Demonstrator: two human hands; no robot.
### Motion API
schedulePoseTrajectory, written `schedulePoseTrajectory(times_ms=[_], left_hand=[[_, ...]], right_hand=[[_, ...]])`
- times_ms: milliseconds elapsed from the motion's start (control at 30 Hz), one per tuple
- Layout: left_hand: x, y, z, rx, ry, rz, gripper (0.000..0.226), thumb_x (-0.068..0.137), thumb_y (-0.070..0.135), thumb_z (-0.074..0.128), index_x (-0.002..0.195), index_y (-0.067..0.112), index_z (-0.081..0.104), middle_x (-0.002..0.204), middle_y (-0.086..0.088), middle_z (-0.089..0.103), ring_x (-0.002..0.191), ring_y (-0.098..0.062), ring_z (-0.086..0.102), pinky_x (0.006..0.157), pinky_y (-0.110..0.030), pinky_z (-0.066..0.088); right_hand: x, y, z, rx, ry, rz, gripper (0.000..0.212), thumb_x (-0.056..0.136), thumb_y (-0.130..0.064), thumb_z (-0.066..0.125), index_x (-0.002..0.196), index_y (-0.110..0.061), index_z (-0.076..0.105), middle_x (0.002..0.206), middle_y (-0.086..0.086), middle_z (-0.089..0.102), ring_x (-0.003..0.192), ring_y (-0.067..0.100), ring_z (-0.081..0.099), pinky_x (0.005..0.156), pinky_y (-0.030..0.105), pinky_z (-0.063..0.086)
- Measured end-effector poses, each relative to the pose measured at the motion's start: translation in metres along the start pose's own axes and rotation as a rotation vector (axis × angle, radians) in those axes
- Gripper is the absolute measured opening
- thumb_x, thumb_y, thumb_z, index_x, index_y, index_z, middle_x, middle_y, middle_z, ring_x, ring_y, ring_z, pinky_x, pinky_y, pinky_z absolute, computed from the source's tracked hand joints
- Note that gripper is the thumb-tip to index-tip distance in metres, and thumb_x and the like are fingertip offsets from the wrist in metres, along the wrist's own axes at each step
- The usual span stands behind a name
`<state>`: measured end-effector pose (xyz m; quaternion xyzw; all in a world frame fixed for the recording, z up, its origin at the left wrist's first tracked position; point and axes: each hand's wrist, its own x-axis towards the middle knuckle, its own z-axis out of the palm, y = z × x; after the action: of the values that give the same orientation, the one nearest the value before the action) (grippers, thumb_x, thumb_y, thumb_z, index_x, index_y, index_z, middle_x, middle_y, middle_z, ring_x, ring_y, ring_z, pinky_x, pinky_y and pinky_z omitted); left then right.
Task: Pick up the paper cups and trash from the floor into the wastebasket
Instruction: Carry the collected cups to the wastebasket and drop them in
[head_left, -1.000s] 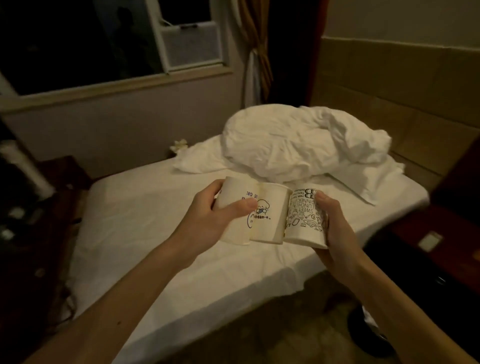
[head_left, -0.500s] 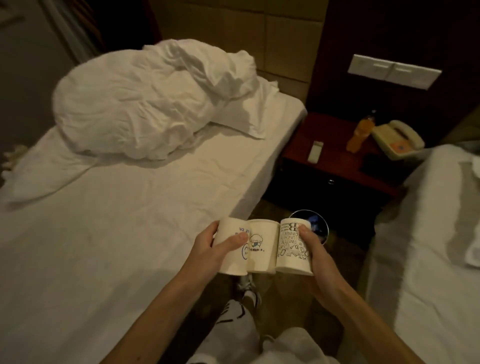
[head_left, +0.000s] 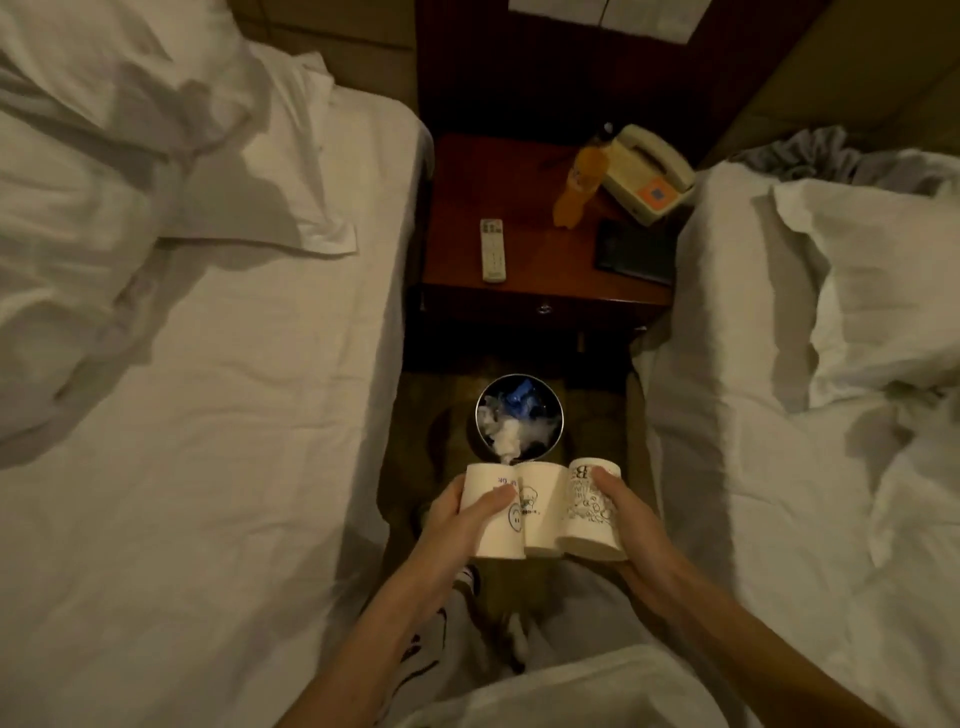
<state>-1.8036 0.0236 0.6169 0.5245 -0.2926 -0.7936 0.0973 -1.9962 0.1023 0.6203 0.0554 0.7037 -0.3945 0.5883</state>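
Three white printed paper cups are held side by side, upside down, just in front of me. My left hand (head_left: 451, 525) grips the left cup (head_left: 488, 525), thumb across its side, with the middle cup (head_left: 540, 512) pressed against it. My right hand (head_left: 631, 512) grips the right cup (head_left: 589, 512), which carries black drawings. The round wastebasket (head_left: 560, 415) stands on the floor directly beyond the cups, holding white and blue trash. The cups hover a little nearer to me than its rim.
A bed with white sheets (head_left: 208, 389) lies on the left and another (head_left: 805, 415) on the right, leaving a narrow aisle. A dark red nightstand (head_left: 540, 208) beyond the basket carries a remote (head_left: 492, 250), an orange bottle (head_left: 579, 182) and a telephone (head_left: 647, 171). My legs fill the aisle below.
The view has swung right and down from the left bed to the aisle. The wastebasket has come into full view, and both hands now hold the cups just short of it.
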Motion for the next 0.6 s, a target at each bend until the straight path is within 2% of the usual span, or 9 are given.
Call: schedulePoseTrajectory(times_ms=[133, 167, 333, 467, 533, 600], left_hand=[[0.063, 0.010, -0.017, -0.003, -0.038, -0.054, 0.070, 0.066, 0.052, 0.077, 0.127, 0.028, 0.055, 0.104, -0.001, 0.076, 0.096, -0.021, 0.073, 0.080, -0.037, 0.058], [0.079, 0.009, -0.021, 0.008, -0.039, -0.054, 0.071, 0.065, 0.053, 0.077, 0.128, 0.028, 0.055, 0.104, -0.001, 0.076, 0.096, -0.021, 0.073, 0.082, -0.038, 0.059], [0.164, -0.003, -0.029, 0.060, -0.055, -0.056, 0.072, 0.064, 0.056, 0.076, 0.127, 0.028, 0.055, 0.106, 0.001, 0.075, 0.093, -0.015, 0.073, 0.076, -0.033, 0.059], [0.233, -0.033, -0.035, 0.033, -0.031, -0.094, 0.060, 0.067, 0.052, 0.077, 0.121, 0.032, 0.057, 0.105, 0.003, 0.074, 0.087, -0.012, 0.073, 0.067, -0.026, 0.057], [0.267, -0.052, -0.038, 0.019, -0.009, -0.123, 0.048, 0.077, 0.045, 0.077, 0.118, 0.033, 0.058, 0.103, 0.003, 0.074, 0.085, -0.011, 0.073, 0.065, -0.026, 0.056], [0.303, -0.071, -0.042, 0.031, 0.006, -0.131, 0.051, 0.076, 0.050, 0.078, 0.120, 0.033, 0.059, 0.104, 0.003, 0.074, 0.088, -0.013, 0.073, 0.068, -0.029, 0.059]], right_hand=[[0.055, -0.005, 0.015, -0.033, 0.063, 0.041, 0.040, 0.092, -0.039, 0.061, 0.119, -0.011, 0.064, 0.100, 0.011, 0.076, 0.092, 0.030, 0.073, 0.089, 0.050, 0.056], [0.068, -0.004, 0.019, -0.027, 0.072, 0.056, 0.040, 0.092, -0.039, 0.061, 0.119, -0.010, 0.064, 0.101, 0.012, 0.075, 0.093, 0.032, 0.072, 0.092, 0.053, 0.054], [0.143, 0.001, 0.026, 0.009, 0.055, 0.109, 0.044, 0.088, -0.043, 0.057, 0.118, -0.012, 0.065, 0.110, 0.015, 0.073, 0.097, 0.032, 0.071, 0.079, 0.041, 0.056], [0.212, 0.010, 0.024, -0.043, 0.029, 0.071, 0.041, 0.081, -0.051, 0.056, 0.110, -0.022, 0.067, 0.102, 0.007, 0.076, 0.090, 0.025, 0.074, 0.074, 0.039, 0.056], [0.252, 0.014, 0.023, -0.070, 0.020, 0.057, 0.035, 0.087, -0.050, 0.053, 0.109, -0.025, 0.066, 0.098, 0.003, 0.077, 0.087, 0.021, 0.074, 0.073, 0.038, 0.055], [0.293, 0.017, 0.023, -0.074, 0.031, 0.053, 0.034, 0.093, -0.048, 0.050, 0.112, -0.024, 0.066, 0.101, 0.004, 0.076, 0.089, 0.022, 0.074, 0.075, 0.038, 0.056]])
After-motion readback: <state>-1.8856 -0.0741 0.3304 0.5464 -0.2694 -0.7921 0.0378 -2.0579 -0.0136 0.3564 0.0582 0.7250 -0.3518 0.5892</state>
